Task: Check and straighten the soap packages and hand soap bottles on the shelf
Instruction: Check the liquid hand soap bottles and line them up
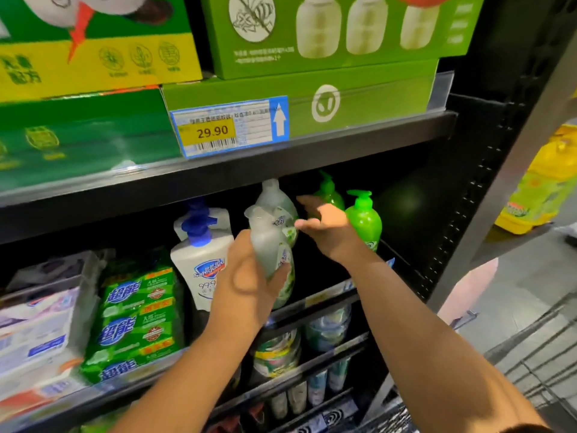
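Head view is giving me the middle shelf (327, 296), and I am looking at the front translucent hand soap bottle (268, 245), in the row between the white Safeguard bottles (199, 264) and the 2 green pump bottles (363, 221). It is leaning, with its pump head tipping left and its base sitting low near the shelf lip. I cannot tell whether the base is touching the shelf.

I am judging it as full and fairly heavy for 1 hand, with stiff plastic walls giving a little under a squeeze and a glossy label that is likely slippery. The belly is looking like the place to hold. The pump neck is thin, and taking it there is risking a twist or a squirt.

The left hand (246, 285) is wrapping that belly from the left side, its digits curling round the bottle in a full, closed hold. The right hand (324, 228) is holding nothing. Its fingers are stretching out loosely and spreading wide, reaching in beside the rear translucent bottle (276, 200). The thumb tip is at or just off that bottle's label, and blur is keeping me from saying which.

The green soap packages (137, 320) are sitting stacked at the left, with neither hand touching them.
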### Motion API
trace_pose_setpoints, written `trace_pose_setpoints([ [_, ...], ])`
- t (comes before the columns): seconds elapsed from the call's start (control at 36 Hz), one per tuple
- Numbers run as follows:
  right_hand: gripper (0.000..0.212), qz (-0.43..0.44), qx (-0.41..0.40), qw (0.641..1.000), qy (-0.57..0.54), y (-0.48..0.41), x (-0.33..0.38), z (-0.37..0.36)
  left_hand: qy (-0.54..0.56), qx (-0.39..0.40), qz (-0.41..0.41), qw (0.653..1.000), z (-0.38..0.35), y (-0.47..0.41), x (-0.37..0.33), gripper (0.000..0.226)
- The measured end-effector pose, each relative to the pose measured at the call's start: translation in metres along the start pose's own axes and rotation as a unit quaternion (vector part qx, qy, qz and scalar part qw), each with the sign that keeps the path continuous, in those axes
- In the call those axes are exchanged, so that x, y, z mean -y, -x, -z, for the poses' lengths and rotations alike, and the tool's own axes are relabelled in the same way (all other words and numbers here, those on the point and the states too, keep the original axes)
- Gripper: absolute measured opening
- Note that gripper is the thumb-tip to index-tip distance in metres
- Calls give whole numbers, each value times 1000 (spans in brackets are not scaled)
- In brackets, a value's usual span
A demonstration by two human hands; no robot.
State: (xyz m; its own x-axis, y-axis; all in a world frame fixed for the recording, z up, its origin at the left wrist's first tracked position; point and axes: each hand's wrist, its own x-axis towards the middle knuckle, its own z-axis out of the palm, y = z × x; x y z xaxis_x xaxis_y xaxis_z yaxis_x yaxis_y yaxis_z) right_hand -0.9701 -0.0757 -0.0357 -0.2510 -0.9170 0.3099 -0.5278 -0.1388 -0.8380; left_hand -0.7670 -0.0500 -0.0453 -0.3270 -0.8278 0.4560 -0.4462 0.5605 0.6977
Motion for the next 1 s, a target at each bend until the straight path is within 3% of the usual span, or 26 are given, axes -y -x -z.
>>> trace_pose_setpoints([
  [0.08, 77, -11, 51, 998, 19, -12, 7, -3, -55, -3, 35, 998, -1, -1, 5, 48],
  [0.19, 75, -21, 80, 996, 24, -27, 7, -10, -13, 23, 43, 999, 8, 3, -2, 51],
  [0.36, 79, -50, 81, 995, -22, -22, 8, -11, -72, -8, 47, 996, 15, 10, -8, 47],
  [0.53, 63, -81, 68, 994, -35, -9, 14, -16, -58, -14, 48, 997, 15, 15, -9, 50],
  [0.67, 43, -107, 45, 987, 110, 2, 25, -16, -61, 16, 47, 997, 18, 15, -9, 58],
  [0.78, 17, -101, -10, 986, 135, 20, 20, -9, -67, 43, 54, 995, 19, 13, -10, 55],
  [0.92, 44, -96, -58, 981, 155, 36, 20, 8, -78, 42, 70, 994, 4, 10, -14, 79],
  [1.0, 59, -113, -78, 976, 167, 54, 30, 23, 5, 19, 83, 996, -11, 7, -19, 69],
])
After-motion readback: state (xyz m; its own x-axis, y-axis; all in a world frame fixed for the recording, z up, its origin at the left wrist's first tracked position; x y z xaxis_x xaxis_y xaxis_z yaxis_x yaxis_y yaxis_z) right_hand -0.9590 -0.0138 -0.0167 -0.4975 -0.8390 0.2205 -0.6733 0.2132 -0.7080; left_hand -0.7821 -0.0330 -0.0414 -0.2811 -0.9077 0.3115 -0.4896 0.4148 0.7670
